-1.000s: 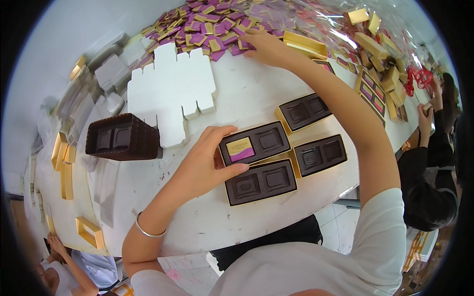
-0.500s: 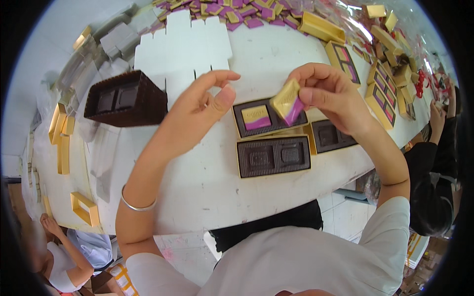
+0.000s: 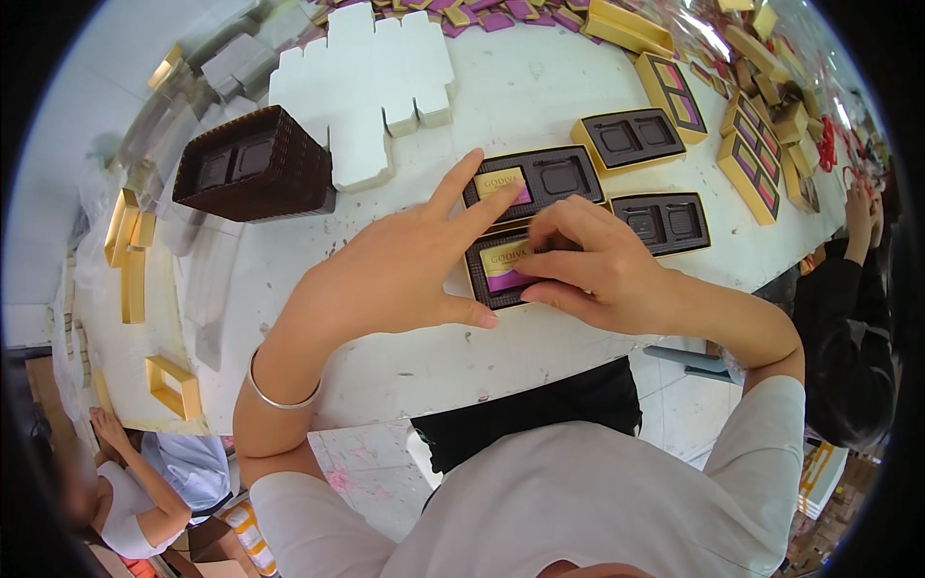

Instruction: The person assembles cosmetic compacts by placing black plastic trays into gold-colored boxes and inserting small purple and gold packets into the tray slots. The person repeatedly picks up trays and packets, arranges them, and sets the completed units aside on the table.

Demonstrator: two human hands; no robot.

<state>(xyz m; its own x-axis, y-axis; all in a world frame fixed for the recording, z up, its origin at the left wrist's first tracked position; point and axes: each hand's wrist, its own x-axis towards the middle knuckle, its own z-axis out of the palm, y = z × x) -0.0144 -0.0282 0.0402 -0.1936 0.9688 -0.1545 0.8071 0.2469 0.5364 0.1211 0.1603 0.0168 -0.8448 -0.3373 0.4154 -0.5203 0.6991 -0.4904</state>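
Note:
Two gold boxes with dark brown two-compartment trays lie one behind the other before me. A gold-and-purple packet (image 3: 491, 181) fills the left compartment of the far box (image 3: 562, 176); its right compartment holds nothing. My left hand (image 3: 385, 275) spreads over the boxes' left ends, its index fingertip on that packet and its thumb beside the near box (image 3: 477, 279). Over the near box, my right hand (image 3: 607, 265) has its fingers closed on the edge of a second gold-and-purple packet (image 3: 501, 268), which sits in the left compartment. That hand hides the near box's right half.
Two more boxes with bare trays, a far one (image 3: 631, 138) and a near one (image 3: 665, 220), lie to the right. A stack of brown trays (image 3: 255, 164) and white flat cartons (image 3: 366, 87) stand left. Filled boxes (image 3: 752, 173) lie farther right. Co-workers sit at both sides.
My right hand has brought its packet down and toward me into the near box. My left hand has moved right, its fingers spreading over the boxes. The far right box has come into sight.

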